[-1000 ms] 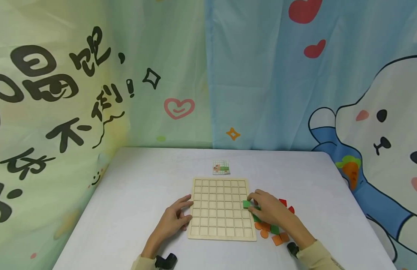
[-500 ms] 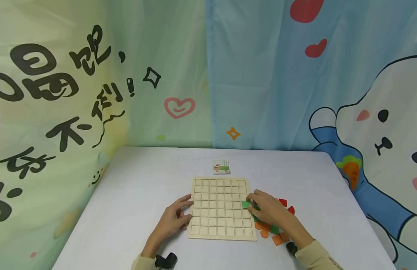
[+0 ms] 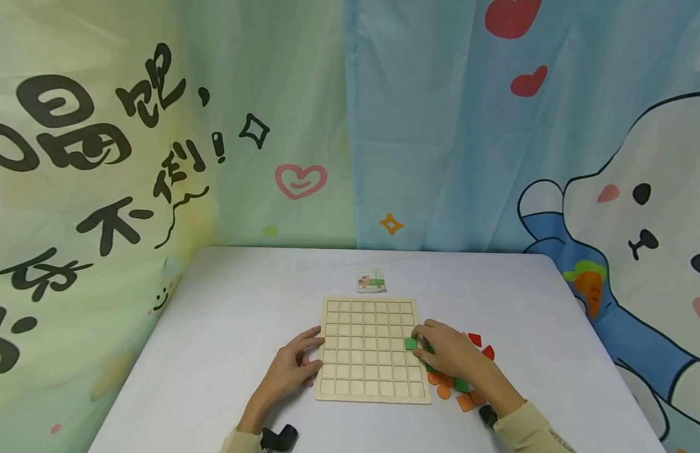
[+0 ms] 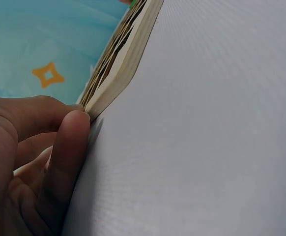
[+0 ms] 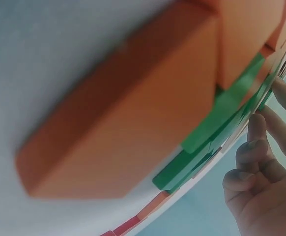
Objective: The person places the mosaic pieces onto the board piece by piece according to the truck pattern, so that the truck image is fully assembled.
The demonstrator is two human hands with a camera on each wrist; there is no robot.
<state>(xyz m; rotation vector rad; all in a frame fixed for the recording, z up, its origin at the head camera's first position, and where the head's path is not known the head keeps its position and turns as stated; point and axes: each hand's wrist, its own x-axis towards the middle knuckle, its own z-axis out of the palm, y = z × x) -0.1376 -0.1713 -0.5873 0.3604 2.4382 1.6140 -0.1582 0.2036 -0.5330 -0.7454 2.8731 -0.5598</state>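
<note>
Head view: the right hand (image 3: 447, 350) pinches a green square (image 3: 410, 343) between thumb and finger, over the middle row of the grid board (image 3: 357, 357), in the column farthest to the right. A second ago the square overlapped the board's right rim; it has since slid slightly left and now covers that end cell. This suggests that the piece is being lined up with its cell, though whether it sits flush or rests on the ridges is hard to say, since the fingers frame it closely. Every other cell in sight is bare, so the laying-out looks barely begun.

The left hand (image 3: 290, 365) has not shifted; its relaxed, spread fingers touch the board's left edge and probably steady it.

Beyond the right hand lie loose pieces: a green block (image 3: 461, 385), orange squares (image 3: 465, 402), orange rounds (image 3: 443, 392) and red pieces (image 3: 474, 340). More green lies partly under the palm, so its count is uncertain. Past the board's far edge is a small picture card (image 3: 371, 280), its gridded drawing too small to read exactly.

The right wrist view is largely taken up by a blurred orange block (image 5: 133, 113); the left wrist view shows only the board's near corner and side. Both sleeves (image 3: 534, 428) are cut off below.
</note>
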